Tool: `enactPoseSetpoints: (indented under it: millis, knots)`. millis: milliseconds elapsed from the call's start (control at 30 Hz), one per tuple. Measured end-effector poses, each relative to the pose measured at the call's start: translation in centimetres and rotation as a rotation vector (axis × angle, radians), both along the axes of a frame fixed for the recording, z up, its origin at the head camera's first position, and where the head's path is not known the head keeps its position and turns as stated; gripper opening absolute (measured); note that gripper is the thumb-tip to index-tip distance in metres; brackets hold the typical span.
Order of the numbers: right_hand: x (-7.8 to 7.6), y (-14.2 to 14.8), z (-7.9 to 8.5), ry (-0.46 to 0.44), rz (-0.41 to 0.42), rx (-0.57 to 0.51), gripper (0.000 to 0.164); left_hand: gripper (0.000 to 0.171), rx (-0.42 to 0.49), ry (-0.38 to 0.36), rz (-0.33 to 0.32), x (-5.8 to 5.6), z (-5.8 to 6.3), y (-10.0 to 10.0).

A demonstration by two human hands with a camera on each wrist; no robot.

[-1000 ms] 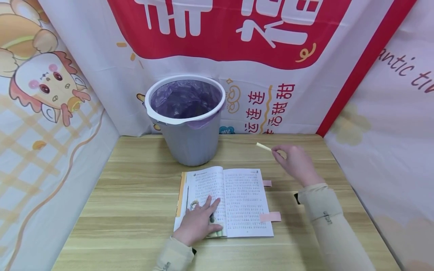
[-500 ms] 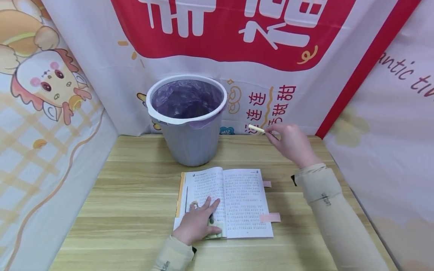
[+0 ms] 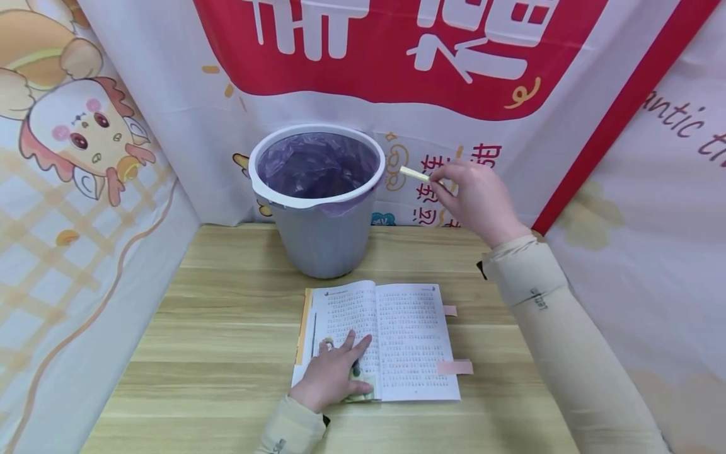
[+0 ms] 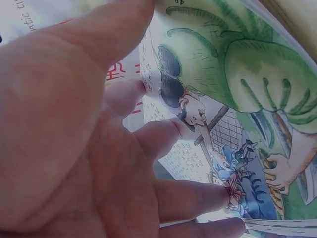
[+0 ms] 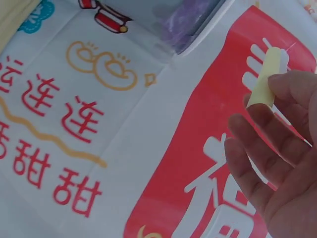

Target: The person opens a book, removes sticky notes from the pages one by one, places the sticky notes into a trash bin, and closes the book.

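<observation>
An open book (image 3: 409, 340) lies on the wooden table, its left page showing text and a coloured drawing. My left hand (image 3: 333, 373) rests on that page with the fingers spread; the left wrist view shows the fingertips along the drawing (image 4: 198, 59). Between thumb and index finger, my right hand (image 3: 475, 197) pinches a narrow, slightly curled pale yellow sticky note (image 5: 266, 79). It is raised above the table, just right of the rim of a grey trash bin (image 3: 324, 236), and the note's free end points toward the bin.
A purple plastic bag (image 3: 317, 161) lines the bin, which stands at the table's back edge behind the book. Two pink sticky notes (image 3: 455, 367) jut from the book's right edge. Printed cloth (image 3: 227, 139) hangs at the back and both sides of the table (image 3: 215, 366).
My right hand has risen and moved left toward the bin with the yellow sticky note in its pinch. The left hand stays on the book.
</observation>
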State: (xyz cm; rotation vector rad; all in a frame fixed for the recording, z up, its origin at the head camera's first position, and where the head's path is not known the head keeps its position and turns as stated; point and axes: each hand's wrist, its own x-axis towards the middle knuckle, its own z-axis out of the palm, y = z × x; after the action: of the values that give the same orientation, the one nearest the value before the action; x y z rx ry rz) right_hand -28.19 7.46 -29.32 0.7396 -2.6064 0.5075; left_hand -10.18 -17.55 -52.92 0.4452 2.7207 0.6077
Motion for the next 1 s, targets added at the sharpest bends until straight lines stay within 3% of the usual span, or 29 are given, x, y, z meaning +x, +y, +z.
enactPoseSetpoints:
  millis: [300, 733, 1000]
  knots:
    - [-2.0, -4.0, 1.5, -0.01, 0.065, -0.016, 0.02, 0.092, -0.002, -0.009, -0.002, -0.1, -0.2, -0.3]
    - [-4.8, -9.2, 1.3, -0.125, 0.142, -0.015, 0.02, 0.093, -0.001, 0.003, -0.001, 0.1, -0.2, -0.4]
    - [-5.9, -11.5, 1.1, -0.17, 0.129, 0.053, 0.022, 0.092, 0.0, 0.016, -0.002, 0.1, -0.1, -0.2]
